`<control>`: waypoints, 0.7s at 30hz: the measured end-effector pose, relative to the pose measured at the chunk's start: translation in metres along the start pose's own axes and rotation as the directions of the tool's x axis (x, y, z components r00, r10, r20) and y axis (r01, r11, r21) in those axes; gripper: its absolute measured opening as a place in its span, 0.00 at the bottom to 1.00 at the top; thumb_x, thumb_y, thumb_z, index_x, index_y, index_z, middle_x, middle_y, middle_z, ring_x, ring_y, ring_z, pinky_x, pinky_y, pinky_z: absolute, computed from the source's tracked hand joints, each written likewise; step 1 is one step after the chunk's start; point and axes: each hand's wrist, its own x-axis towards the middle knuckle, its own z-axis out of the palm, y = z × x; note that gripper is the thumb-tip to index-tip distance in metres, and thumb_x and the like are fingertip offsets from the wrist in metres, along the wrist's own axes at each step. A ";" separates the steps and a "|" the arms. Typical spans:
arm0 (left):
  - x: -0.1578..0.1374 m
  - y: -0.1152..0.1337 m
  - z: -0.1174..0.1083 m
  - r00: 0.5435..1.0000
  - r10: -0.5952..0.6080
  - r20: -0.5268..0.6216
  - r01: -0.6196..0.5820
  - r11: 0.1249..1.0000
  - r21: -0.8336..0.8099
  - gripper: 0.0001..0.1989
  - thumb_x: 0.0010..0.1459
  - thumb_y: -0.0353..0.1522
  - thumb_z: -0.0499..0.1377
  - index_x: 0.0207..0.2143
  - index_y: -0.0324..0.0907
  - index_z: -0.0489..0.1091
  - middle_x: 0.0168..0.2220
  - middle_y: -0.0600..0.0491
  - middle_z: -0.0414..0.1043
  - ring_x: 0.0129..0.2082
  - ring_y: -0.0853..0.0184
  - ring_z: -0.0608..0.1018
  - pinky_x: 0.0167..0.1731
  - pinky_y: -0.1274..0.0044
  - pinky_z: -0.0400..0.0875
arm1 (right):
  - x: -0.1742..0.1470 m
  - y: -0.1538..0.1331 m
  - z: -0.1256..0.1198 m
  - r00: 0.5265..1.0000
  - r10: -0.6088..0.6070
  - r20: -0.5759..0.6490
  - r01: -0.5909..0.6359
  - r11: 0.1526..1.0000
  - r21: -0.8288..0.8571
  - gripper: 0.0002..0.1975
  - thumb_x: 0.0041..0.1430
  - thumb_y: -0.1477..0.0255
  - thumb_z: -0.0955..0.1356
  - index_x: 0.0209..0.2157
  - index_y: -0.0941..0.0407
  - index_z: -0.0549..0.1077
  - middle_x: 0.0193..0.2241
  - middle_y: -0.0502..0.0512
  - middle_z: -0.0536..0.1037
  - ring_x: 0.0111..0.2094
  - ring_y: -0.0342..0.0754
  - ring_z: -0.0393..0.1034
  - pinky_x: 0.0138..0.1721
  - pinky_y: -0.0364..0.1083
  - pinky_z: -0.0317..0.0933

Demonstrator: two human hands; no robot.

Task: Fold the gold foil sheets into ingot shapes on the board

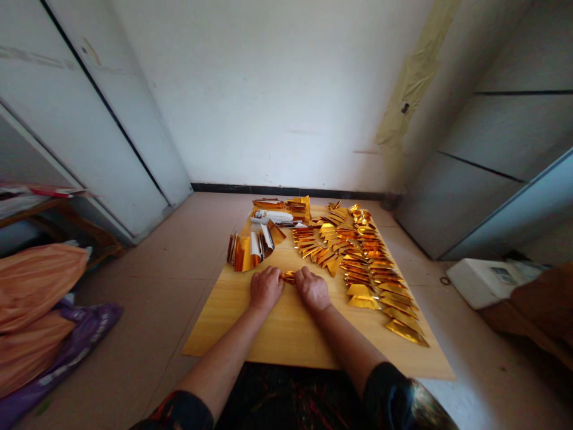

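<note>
My left hand (267, 288) and my right hand (312, 289) are closed on the two ends of a small piece of gold foil paper (289, 277), just above the wooden board. Only its shiny middle shows between my fingers; the ends are hidden in my grip. Beyond my left hand stands a curved row of gold-and-white paper sheets (243, 253). To the right of my right hand lie several folded gold paper pieces (362, 296), overlapping in long rows. More folded pieces fan out in a curve (314, 254) behind it.
The wooden board (215, 322) lies in front of me. At its far edge are more gold sheets (298, 207) and a white bundle (273, 217). Orange and purple bags (40, 292) lie at left; a white box (477, 282) stands at right.
</note>
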 end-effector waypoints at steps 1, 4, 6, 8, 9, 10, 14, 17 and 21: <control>0.000 0.000 0.000 1.000 0.001 -0.005 -0.001 1.000 -0.002 0.06 0.55 0.30 0.53 0.32 0.42 0.70 0.34 0.50 0.73 0.36 0.63 0.74 0.34 0.73 0.59 | 0.000 0.000 0.001 1.000 -0.003 -0.002 0.003 1.000 -0.002 0.12 0.66 0.75 0.55 0.41 0.56 0.67 0.39 0.57 0.72 0.35 0.45 0.71 0.29 0.41 0.60; -0.001 0.000 0.002 0.999 -0.001 -0.034 0.000 1.000 -0.026 0.06 0.56 0.32 0.53 0.33 0.43 0.70 0.34 0.51 0.73 0.36 0.63 0.74 0.34 0.72 0.60 | 0.001 0.002 0.003 1.000 -0.012 -0.005 0.012 1.000 -0.003 0.11 0.66 0.75 0.55 0.41 0.56 0.67 0.39 0.57 0.71 0.35 0.45 0.70 0.29 0.40 0.59; -0.002 0.000 0.003 0.998 -0.002 -0.055 0.000 0.999 -0.043 0.08 0.56 0.34 0.54 0.35 0.42 0.70 0.35 0.50 0.74 0.37 0.62 0.74 0.35 0.72 0.60 | 0.000 0.002 0.003 1.000 -0.005 -0.018 0.005 1.000 0.005 0.12 0.66 0.73 0.55 0.40 0.56 0.67 0.39 0.57 0.71 0.34 0.45 0.70 0.29 0.40 0.59; -0.002 0.000 0.003 0.998 -0.006 -0.063 0.003 0.999 -0.049 0.10 0.56 0.36 0.54 0.37 0.41 0.70 0.36 0.49 0.74 0.38 0.61 0.74 0.36 0.71 0.61 | 0.000 0.002 0.004 0.999 0.006 -0.041 -0.006 1.000 0.013 0.13 0.67 0.72 0.54 0.40 0.55 0.68 0.38 0.56 0.72 0.34 0.44 0.70 0.29 0.40 0.58; -0.002 0.000 0.003 0.998 -0.011 -0.062 0.008 0.999 -0.049 0.11 0.56 0.37 0.54 0.37 0.41 0.70 0.36 0.49 0.74 0.37 0.61 0.74 0.36 0.71 0.61 | 0.000 0.002 0.005 0.999 0.011 -0.052 -0.011 1.000 0.016 0.13 0.67 0.72 0.54 0.40 0.55 0.68 0.38 0.56 0.72 0.33 0.44 0.69 0.28 0.40 0.58; -0.001 0.001 0.002 0.998 -0.020 -0.059 0.017 0.999 -0.049 0.12 0.56 0.38 0.54 0.37 0.41 0.70 0.36 0.49 0.74 0.37 0.61 0.75 0.36 0.71 0.61 | 0.000 0.003 0.005 0.998 0.015 -0.063 -0.014 1.000 0.018 0.13 0.67 0.71 0.55 0.39 0.55 0.68 0.38 0.56 0.72 0.33 0.44 0.69 0.28 0.40 0.57; 0.001 0.004 -0.004 0.995 -0.094 -0.027 0.092 0.994 -0.059 0.14 0.55 0.42 0.55 0.34 0.41 0.71 0.36 0.49 0.74 0.38 0.61 0.75 0.35 0.73 0.62 | 0.000 0.003 0.009 0.993 0.033 -0.113 -0.030 0.999 0.025 0.13 0.67 0.71 0.55 0.37 0.55 0.68 0.36 0.55 0.72 0.31 0.43 0.69 0.27 0.40 0.56; 0.003 0.009 -0.009 0.987 -0.149 0.057 0.155 0.980 -0.122 0.14 0.55 0.43 0.55 0.32 0.42 0.71 0.36 0.50 0.75 0.37 0.64 0.75 0.34 0.75 0.62 | 0.001 0.004 0.014 0.986 0.068 -0.153 -0.060 0.997 0.056 0.15 0.68 0.69 0.54 0.37 0.55 0.69 0.36 0.53 0.72 0.28 0.41 0.68 0.26 0.39 0.56; 0.006 0.016 -0.012 0.968 -0.200 0.154 0.233 0.943 -0.236 0.10 0.56 0.38 0.56 0.31 0.44 0.73 0.35 0.54 0.76 0.34 0.68 0.76 0.30 0.78 0.61 | 0.002 0.005 0.019 0.978 0.113 -0.173 -0.096 0.990 0.105 0.17 0.68 0.68 0.53 0.37 0.54 0.69 0.35 0.52 0.72 0.26 0.40 0.67 0.24 0.39 0.53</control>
